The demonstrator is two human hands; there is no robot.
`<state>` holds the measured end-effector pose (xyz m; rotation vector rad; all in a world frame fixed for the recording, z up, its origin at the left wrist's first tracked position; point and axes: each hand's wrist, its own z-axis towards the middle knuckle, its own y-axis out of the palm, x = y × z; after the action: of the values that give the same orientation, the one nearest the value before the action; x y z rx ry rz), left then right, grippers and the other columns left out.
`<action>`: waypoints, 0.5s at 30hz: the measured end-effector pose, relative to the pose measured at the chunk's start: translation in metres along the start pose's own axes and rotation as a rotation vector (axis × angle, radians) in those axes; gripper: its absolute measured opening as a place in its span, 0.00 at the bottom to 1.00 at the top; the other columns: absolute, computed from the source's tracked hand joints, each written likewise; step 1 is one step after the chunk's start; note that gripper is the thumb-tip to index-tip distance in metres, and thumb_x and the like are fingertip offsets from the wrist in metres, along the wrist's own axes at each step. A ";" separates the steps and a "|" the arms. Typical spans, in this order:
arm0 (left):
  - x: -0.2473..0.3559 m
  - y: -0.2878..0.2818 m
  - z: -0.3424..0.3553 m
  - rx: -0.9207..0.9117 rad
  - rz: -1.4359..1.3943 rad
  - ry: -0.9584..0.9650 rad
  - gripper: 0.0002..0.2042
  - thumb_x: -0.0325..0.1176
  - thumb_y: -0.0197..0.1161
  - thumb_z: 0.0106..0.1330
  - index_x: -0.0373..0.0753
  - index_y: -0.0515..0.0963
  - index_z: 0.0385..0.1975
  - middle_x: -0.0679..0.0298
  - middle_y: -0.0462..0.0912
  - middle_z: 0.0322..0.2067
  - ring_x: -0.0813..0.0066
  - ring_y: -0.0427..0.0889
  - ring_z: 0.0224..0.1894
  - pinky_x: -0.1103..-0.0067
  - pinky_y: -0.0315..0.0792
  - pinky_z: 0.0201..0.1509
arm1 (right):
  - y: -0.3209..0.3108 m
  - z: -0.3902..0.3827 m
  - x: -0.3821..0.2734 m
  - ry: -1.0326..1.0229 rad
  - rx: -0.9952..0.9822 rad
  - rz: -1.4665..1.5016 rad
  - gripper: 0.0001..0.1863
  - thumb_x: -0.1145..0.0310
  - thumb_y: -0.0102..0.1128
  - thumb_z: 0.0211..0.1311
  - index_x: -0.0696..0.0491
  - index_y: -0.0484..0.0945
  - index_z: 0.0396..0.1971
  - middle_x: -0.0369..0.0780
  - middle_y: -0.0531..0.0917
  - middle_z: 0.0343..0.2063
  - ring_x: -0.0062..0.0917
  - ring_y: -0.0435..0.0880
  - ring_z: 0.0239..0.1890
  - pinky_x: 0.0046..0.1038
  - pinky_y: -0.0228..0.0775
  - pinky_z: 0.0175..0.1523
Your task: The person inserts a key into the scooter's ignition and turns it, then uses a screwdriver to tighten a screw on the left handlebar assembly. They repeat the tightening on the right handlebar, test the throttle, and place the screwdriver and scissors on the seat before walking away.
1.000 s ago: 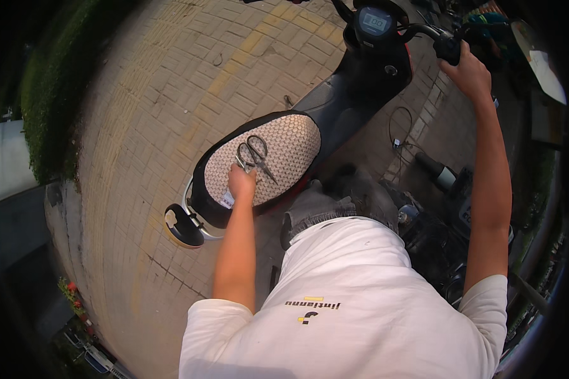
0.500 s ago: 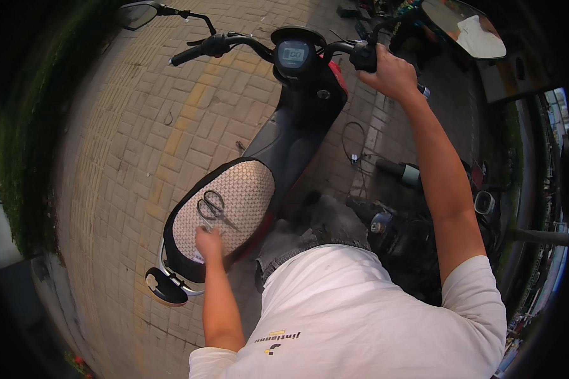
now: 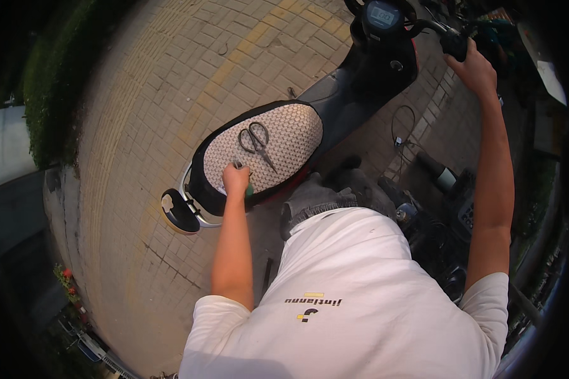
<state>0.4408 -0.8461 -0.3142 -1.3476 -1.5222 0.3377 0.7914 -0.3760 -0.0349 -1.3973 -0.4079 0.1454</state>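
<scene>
My right hand [image 3: 477, 71] is closed around the right handlebar grip [image 3: 454, 44] of an electric scooter. Over the rear of the scooter's patterned, pale seat [image 3: 287, 129] is my left hand [image 3: 236, 182], its fingers curled closed. A bit of green [image 3: 250, 189] shows beside that hand and a small greyish piece [image 3: 237, 164] at its fingers; what it holds cannot be made out. Just ahead of the left hand, dark-handled scissors [image 3: 254, 140] lie on the seat, with their blades slanting toward me.
Behind the seat are a metal rear rail [image 3: 186, 189] and a black backrest pad [image 3: 180, 210]. A thin cable [image 3: 403, 120] lies on the brick paving to the scooter's right, near another dark vehicle [image 3: 446, 215]. A hedge [image 3: 57, 88] runs along the far left.
The view has swung, so the scooter sits farther right and higher. My right hand stays on the grip. My left hand remains over the seat, and the green bit now shows beside it.
</scene>
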 end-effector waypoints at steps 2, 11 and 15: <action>-0.009 -0.014 -0.019 -0.048 -0.244 -0.170 0.15 0.35 0.63 0.56 0.26 0.80 0.33 0.48 0.84 0.27 0.57 0.85 0.30 0.67 0.76 0.38 | 0.010 0.004 0.008 0.008 0.001 -0.038 0.49 0.37 0.60 0.54 0.54 0.61 0.70 0.48 0.85 0.47 0.42 0.86 0.48 0.42 0.79 0.47; -0.064 -0.056 -0.044 0.048 -0.009 -0.194 0.15 0.35 0.58 0.63 0.31 0.73 0.44 0.42 0.82 0.41 0.41 0.80 0.46 0.58 0.73 0.50 | 0.005 0.013 -0.001 0.079 -0.087 -0.081 0.50 0.34 0.58 0.54 0.51 0.61 0.71 0.47 0.83 0.53 0.43 0.83 0.55 0.41 0.75 0.54; -0.077 -0.045 -0.034 0.004 0.048 -0.126 0.19 0.37 0.60 0.65 0.33 0.71 0.51 0.41 0.82 0.45 0.41 0.80 0.50 0.58 0.72 0.53 | -0.009 0.008 -0.001 0.104 -0.108 -0.019 0.48 0.35 0.59 0.56 0.54 0.64 0.68 0.49 0.80 0.56 0.43 0.79 0.59 0.40 0.72 0.59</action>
<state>0.4304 -0.9401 -0.3039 -1.3827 -1.5935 0.4632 0.7866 -0.3700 -0.0257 -1.4999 -0.3466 0.0350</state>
